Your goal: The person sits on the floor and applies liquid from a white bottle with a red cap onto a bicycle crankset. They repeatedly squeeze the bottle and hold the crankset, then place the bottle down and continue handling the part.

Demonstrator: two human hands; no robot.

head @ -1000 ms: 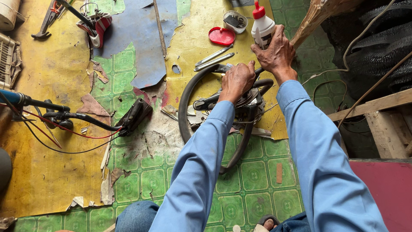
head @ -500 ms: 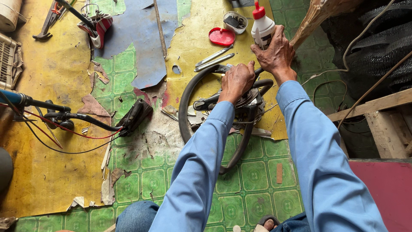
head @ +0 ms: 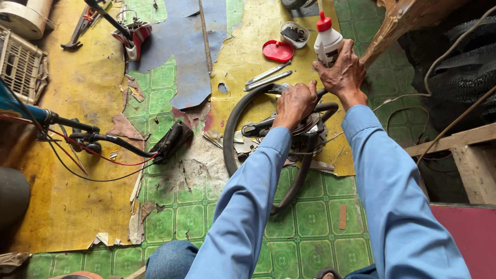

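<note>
A black rubber inner tube [head: 231, 135] lies looped on the floor around a dark metal part [head: 309, 138]. My left hand [head: 295, 103] is closed on the tube's top where it crosses that part. Just to its right, my right hand [head: 342, 73] grips the same black tube near a white glue bottle with a red cap [head: 327, 40]. Both arms wear light blue sleeves. What lies under the palms is hidden.
Two metal tyre levers [head: 267, 76], a red lid [head: 277, 50] and a small open tin [head: 294, 34] lie beyond the hands. A bicycle handlebar with brake lever and cables [head: 103, 139] sits at left. Stacked tyres [head: 454, 57] and wooden beams [head: 465, 150] stand at right.
</note>
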